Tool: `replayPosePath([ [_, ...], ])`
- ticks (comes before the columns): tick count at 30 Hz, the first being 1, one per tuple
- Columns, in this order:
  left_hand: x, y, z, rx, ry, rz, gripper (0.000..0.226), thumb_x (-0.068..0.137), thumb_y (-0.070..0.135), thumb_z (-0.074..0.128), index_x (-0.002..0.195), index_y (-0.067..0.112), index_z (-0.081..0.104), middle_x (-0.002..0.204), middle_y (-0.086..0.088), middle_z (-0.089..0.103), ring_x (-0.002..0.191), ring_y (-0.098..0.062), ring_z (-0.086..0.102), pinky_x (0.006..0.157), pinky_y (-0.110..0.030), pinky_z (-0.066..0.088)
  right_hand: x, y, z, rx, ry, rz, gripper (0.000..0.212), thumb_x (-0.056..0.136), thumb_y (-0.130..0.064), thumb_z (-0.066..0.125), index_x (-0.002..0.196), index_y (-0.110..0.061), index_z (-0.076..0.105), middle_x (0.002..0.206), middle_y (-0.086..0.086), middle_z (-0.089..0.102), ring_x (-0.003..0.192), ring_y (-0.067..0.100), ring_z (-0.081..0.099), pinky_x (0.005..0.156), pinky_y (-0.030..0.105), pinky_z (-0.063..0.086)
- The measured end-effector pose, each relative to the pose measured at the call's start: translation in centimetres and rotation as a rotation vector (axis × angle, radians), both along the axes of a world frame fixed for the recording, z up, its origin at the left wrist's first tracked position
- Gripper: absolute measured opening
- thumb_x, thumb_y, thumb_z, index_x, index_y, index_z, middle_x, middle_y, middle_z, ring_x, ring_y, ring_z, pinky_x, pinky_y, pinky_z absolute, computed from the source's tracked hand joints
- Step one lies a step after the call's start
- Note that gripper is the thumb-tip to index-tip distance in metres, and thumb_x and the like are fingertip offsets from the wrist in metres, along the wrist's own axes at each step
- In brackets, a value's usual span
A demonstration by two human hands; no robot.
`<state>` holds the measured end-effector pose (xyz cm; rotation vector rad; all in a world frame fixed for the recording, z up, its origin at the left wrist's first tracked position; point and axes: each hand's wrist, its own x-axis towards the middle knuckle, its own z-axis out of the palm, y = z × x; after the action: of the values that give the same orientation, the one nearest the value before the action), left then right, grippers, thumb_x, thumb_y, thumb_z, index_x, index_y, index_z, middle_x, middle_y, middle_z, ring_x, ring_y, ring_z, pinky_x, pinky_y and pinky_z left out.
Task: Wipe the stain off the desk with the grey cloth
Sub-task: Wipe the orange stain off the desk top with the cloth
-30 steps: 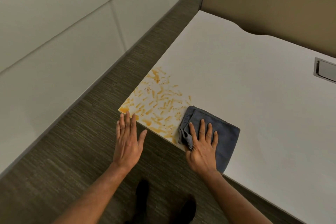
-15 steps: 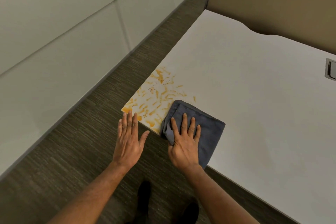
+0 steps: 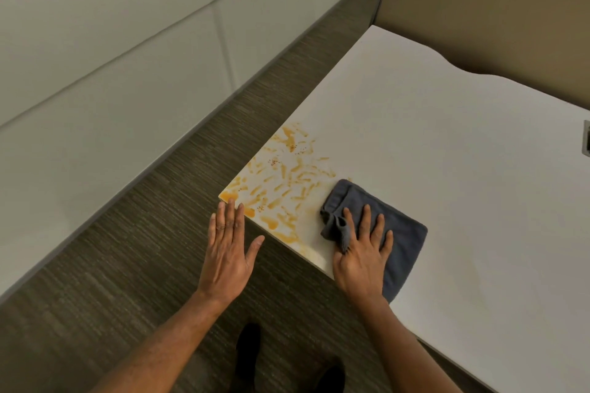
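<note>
An orange smeared stain (image 3: 281, 183) covers the near left corner of the white desk (image 3: 447, 150). The grey cloth (image 3: 404, 241) lies flat on the desk just right of the stain, its left edge bunched up. My right hand (image 3: 364, 252) presses down on the cloth with fingers spread, the index finger tucked into the bunched fold. My left hand (image 3: 228, 249) is flat and open at the desk's corner, fingertips touching the edge near the stain, holding nothing.
A grey metal cable hatch (image 3: 586, 142) sits at the desk's right edge of view. A beige partition (image 3: 479, 9) stands behind the desk. White wall panels (image 3: 111, 57) run along the left, with dark carpet (image 3: 127, 265) and my dark shoes (image 3: 249, 348) below.
My right hand slid the cloth left over the stain's lower right part, then back right; that part of the stain looks fainter. My left hand stayed at the corner.
</note>
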<state>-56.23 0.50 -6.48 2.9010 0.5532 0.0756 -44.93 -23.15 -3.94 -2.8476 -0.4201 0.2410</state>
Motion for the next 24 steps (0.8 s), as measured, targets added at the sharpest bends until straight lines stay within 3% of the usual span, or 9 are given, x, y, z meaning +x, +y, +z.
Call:
replayPosePath([
  [7, 0.2, 0.1, -0.1, -0.020, -0.044, -0.014, 0.083, 0.104, 0.060, 0.024, 0.163, 0.003, 0.010, 0.173, -0.018, 0.005, 0.161, -0.033, 0.001, 0.130, -0.053, 0.014, 0.7, 5.8, 0.4, -0.041, 0.013, 0.152, 0.083, 0.090, -0.040, 0.043, 0.161, -0.033, 0.001, 0.170, 0.010, -0.015, 0.153, 0.040, -0.021, 0.123, 0.062, -0.008],
  [14, 0.3, 1.2, -0.3, -0.005, -0.040, -0.003, 0.081, 0.105, 0.059, 0.023, 0.164, 0.006, 0.008, 0.173, -0.016, 0.000, 0.162, -0.031, -0.003, 0.130, -0.053, 0.012, -3.0, 4.5, -0.4, 0.021, -0.014, 0.370, 0.091, 0.080, -0.033, 0.040, 0.161, -0.037, 0.000, 0.171, 0.001, -0.010, 0.156, 0.028, -0.020, 0.123, 0.056, -0.009],
  [19, 0.5, 2.3, -0.4, -0.016, -0.040, 0.002, 0.081, 0.105, 0.059, 0.020, 0.164, 0.006, 0.007, 0.173, -0.015, -0.002, 0.161, -0.031, -0.003, 0.130, -0.053, 0.013, -1.2, 1.4, -0.3, 0.008, -0.010, 0.275, 0.089, 0.084, -0.033, 0.045, 0.161, -0.038, 0.002, 0.171, -0.002, -0.011, 0.155, 0.022, -0.022, 0.125, 0.052, -0.011],
  [24, 0.5, 3.2, -0.7, -0.012, -0.036, -0.007, 0.080, 0.105, 0.059, 0.019, 0.164, 0.005, 0.010, 0.173, -0.017, 0.002, 0.161, -0.031, 0.000, 0.130, -0.053, 0.015, 1.4, 4.7, 0.3, -0.013, -0.001, 0.151, 0.086, 0.092, -0.030, 0.049, 0.161, -0.036, -0.003, 0.170, 0.002, -0.015, 0.155, 0.029, -0.022, 0.125, 0.054, -0.011],
])
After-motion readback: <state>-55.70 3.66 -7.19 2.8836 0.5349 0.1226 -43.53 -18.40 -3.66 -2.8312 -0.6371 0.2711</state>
